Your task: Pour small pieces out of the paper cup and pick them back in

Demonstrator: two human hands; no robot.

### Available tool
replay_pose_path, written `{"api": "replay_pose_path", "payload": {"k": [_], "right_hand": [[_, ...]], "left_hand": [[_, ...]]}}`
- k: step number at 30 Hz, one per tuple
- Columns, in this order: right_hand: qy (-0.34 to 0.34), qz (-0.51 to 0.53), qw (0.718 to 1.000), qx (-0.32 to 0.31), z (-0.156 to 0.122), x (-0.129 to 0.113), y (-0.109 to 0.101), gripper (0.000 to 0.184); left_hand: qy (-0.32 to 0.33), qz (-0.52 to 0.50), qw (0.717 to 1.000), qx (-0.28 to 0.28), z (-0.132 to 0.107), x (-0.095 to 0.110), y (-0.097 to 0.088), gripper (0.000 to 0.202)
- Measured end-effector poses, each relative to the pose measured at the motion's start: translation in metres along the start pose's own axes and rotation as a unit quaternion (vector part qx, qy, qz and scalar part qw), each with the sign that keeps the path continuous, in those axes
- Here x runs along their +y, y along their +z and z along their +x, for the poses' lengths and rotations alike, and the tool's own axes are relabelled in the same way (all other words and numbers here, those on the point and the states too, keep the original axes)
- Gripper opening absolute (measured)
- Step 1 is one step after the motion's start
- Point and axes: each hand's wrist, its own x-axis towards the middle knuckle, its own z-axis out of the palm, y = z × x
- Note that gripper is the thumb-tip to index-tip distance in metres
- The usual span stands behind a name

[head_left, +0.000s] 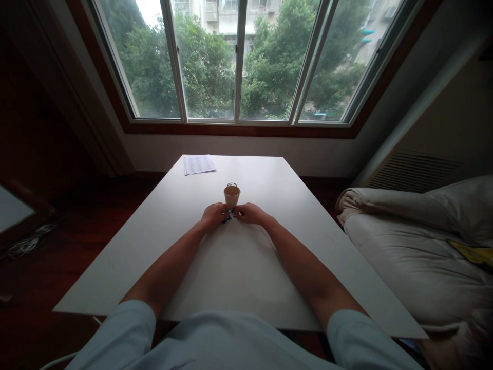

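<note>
A brown paper cup (231, 197) stands upright on the white table. Just in front of its base lies a small scatter of tiny coloured pieces (230, 216), with green, blue and red among them, too small to name. My left hand (214, 215) rests on the table at their left side, its fingers curled in among them. From the right, my right hand (251, 213) reaches to the same pieces with fingers drawn together. What either set of fingertips holds is too small to make out.
Behind the cup is a thin dark looped object (231, 184). Printed sheets of paper (199, 164) lie at the far left of the white table (246, 288). A folded light-coloured bed or sofa pad (408, 241) sits to the right, below the window.
</note>
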Motion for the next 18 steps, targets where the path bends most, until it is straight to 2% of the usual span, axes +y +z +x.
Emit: {"api": "replay_pose_path", "payload": {"k": [12, 18], "right_hand": [[0.009, 0.049, 0.999, -0.015, -0.0016, 0.0037, -0.0047, 0.009], [0.0, 0.033, 0.999, -0.032, -0.0001, 0.0023, -0.0032, 0.012]], "left_hand": [[-0.027, -0.011, 1.0, -0.003, 0.0017, -0.0017, 0.0024, 0.02], [-0.047, -0.012, 0.999, -0.004, 0.004, -0.0047, 0.0035, 0.018]]}}
